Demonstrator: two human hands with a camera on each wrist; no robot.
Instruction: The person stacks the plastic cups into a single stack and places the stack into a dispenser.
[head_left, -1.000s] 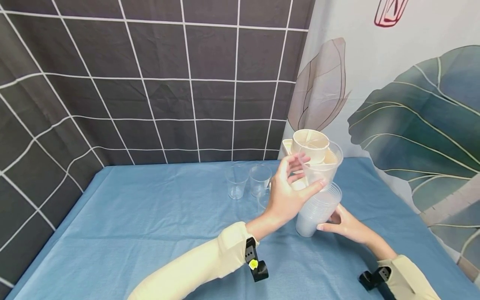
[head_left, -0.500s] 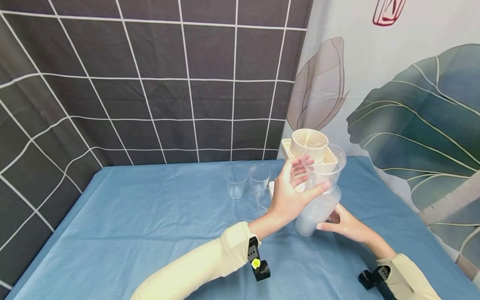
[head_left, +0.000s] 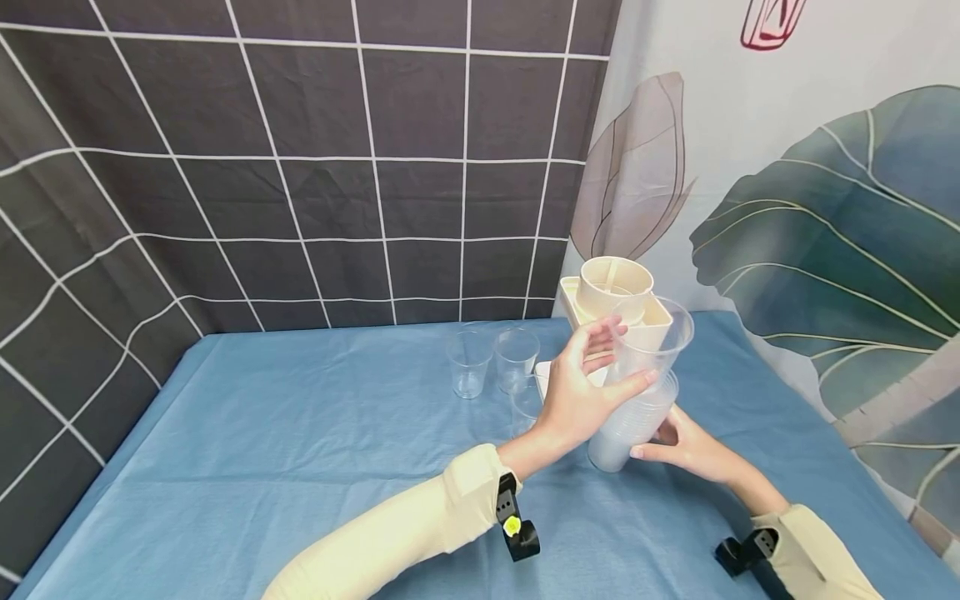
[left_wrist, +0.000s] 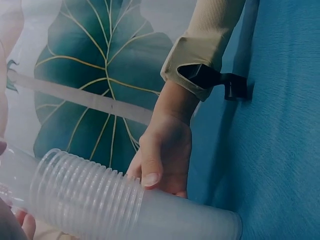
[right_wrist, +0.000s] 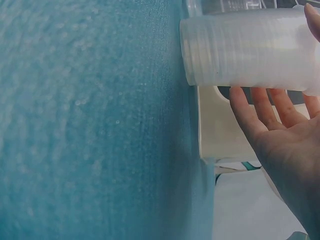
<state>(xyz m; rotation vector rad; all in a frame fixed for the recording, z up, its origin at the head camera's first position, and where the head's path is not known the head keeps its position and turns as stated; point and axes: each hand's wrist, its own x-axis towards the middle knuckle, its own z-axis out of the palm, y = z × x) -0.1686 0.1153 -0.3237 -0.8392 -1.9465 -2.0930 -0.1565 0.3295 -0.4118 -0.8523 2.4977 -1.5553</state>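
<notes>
My left hand [head_left: 573, 387] holds a clear plastic cup [head_left: 663, 333] between thumb and fingers, just above a stack of matching cups [head_left: 630, 429]. That cup's lower end overlaps the top of the stack; in the left wrist view it runs into the stack's mouth. Low on the stack's right side, my right hand [head_left: 697, 450] grips it with thumb and fingers on opposite sides. The right wrist view shows the fingertips [right_wrist: 237, 95] touching the stack's wall. The stack stands on the blue cloth.
Several separate clear cups [head_left: 469, 367] stand on the blue tablecloth [head_left: 300, 433], left of my left hand. Behind the hands is a cream-coloured appliance [head_left: 615, 279] with a round top opening. A dark grid curtain [head_left: 322, 192] and a leaf-print curtain [head_left: 832, 225] hang behind the table.
My left hand and the plastic cup in it have come down slightly, the cup's rim shifting a little right. The right hand has stayed at the stack. The head view has shifted slightly.
</notes>
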